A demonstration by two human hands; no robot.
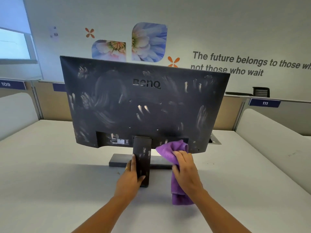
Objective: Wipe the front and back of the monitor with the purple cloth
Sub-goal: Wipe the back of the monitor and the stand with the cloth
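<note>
The monitor (144,101) stood on the white desk (50,182) with its smudged back toward the camera. The left hand (130,178) gripped the stand neck (142,158), fingers and thumb curled round it, while the right hand (185,172) held the purple cloth (170,151) bunched against the panel's lower edge, just right of the neck, its tail hanging below the wrist

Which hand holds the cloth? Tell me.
The right hand grips the cloth; the left hand grips the monitor stand instead.
</note>
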